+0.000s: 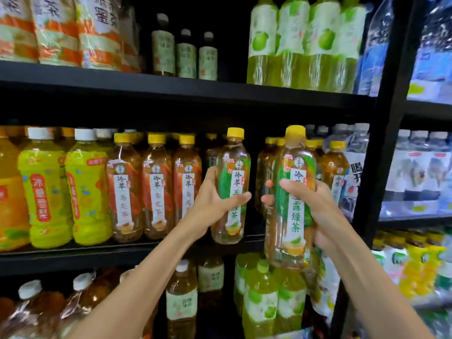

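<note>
Right forearm (374,277): bare, nearest the lens, rising from the lower right corner.
Left forearm (137,277): bare, coming up from the lower left.
Right hand (315,206): wrapped around the near green-tea bottle (297,216), with fingers curled across the label front and the palm behind.
Near green-tea bottle: upright, yellow cap, pale tea, white label with green leaves. It is held clear of the rack, in front of the middle shelf (122,255).
Left hand (215,199): clasps the far green-tea bottle (235,155) at mid-body, thumb across the label.
Far green-tea bottle: same make, upright, just right of the oolong row. Its base sits level with the shelf lip, and it is hard to say whether it stands or hangs.
Gap: the two held bottles are near each other, not touching.
Oolong bottles (156,187): orange labels, yellow caps, in a row to the left.
Yellow-green bottles (44,192): white caps, further left.
Water bottles (415,172): in the next bay to the right.
Top shelf: apple-label bottles (293,45), blurred.
</note>
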Motion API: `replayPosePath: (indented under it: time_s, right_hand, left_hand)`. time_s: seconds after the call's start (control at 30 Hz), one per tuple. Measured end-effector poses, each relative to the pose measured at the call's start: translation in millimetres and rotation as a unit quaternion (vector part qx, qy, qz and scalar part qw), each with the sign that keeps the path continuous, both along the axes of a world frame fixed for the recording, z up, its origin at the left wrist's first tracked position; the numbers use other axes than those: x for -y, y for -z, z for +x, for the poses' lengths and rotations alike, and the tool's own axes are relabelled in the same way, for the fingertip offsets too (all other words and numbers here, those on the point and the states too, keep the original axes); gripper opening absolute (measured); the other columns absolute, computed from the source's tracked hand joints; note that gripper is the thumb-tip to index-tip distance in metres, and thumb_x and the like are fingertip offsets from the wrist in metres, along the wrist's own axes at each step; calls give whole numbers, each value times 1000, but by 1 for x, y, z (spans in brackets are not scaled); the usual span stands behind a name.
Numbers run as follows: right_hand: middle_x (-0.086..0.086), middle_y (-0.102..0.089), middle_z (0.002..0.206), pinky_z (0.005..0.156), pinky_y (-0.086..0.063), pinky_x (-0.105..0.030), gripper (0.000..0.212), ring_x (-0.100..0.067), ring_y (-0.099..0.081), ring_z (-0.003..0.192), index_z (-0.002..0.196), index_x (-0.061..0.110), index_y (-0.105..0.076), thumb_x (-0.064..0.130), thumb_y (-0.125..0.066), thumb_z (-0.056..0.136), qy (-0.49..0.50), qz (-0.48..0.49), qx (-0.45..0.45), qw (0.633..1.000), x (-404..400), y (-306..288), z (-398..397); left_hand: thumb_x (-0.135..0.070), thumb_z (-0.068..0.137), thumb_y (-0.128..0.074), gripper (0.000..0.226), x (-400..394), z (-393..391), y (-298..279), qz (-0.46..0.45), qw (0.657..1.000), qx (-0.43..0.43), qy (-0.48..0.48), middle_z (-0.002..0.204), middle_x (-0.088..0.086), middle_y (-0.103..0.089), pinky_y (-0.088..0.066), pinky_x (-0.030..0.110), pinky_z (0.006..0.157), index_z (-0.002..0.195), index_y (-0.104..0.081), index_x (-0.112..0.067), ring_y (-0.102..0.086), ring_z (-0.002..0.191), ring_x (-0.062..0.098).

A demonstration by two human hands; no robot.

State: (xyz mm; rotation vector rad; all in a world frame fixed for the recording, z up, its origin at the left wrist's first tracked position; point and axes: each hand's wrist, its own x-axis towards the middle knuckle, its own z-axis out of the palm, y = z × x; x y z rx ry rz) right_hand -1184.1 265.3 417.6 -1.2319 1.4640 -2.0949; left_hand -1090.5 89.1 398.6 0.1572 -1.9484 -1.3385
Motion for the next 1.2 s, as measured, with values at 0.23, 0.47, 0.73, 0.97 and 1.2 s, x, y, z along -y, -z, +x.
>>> replayPosePath:
  time_s: [0.23, 0.47, 0.73, 0.97, 1.2]
  right_hand:
    - [-9, -73, 98, 63, -57, -38, 68, -30, -72, 83, 110, 6, -59, 35, -77, 52, -70, 13, -7, 997, 13, -3, -38]
    - [-11, -73, 95, 70, -56, -41, 70, -31, -71, 84, 109, 8, -60, 36, -80, 48, -94, 25, -1, 995, 18, -1, -52]
    - [-9, -73, 96, 71, -57, -41, 56, -30, -71, 84, 108, 8, -61, 28, -78, 59, -114, 4, 12, 993, 12, 2, -59]
    - [-13, -73, 94, 61, -56, -36, 88, -31, -72, 83, 110, 5, -59, 42, -89, 36, -118, -2, 12, 993, 6, 1, -59]
    - [-16, -72, 92, 63, -57, -39, 92, -32, -71, 81, 103, 8, -62, 51, -90, 28, -126, -3, 14, 992, 4, 0, -62]
  left_hand:
    - [-21, 74, -78, 73, 16, -43, 12, 20, 999, 5, -31, 117, -5, -60, -53, 22, 83, 131, -32, -26, -61, 103, 3]
    - [-24, 80, -73, 81, 26, -54, 17, 6, 999, 36, -35, 128, -6, -53, -50, 17, 83, 142, -21, -27, -55, 113, 2]
    - [-37, 61, -86, 107, 2, -62, 35, -58, 942, 54, -326, 134, 2, -47, -45, 43, 100, 145, -22, -20, -47, 122, 17]
    - [-29, 63, -85, 81, 4, -70, 41, -45, 933, 14, -356, 115, 3, -59, -56, 38, 81, 130, -41, -13, -60, 101, 19]
    - [-9, 82, -71, 53, 31, -92, 26, -21, 931, 61, -359, 115, 15, -59, -46, 16, 68, 127, -45, 0, -57, 90, 19]
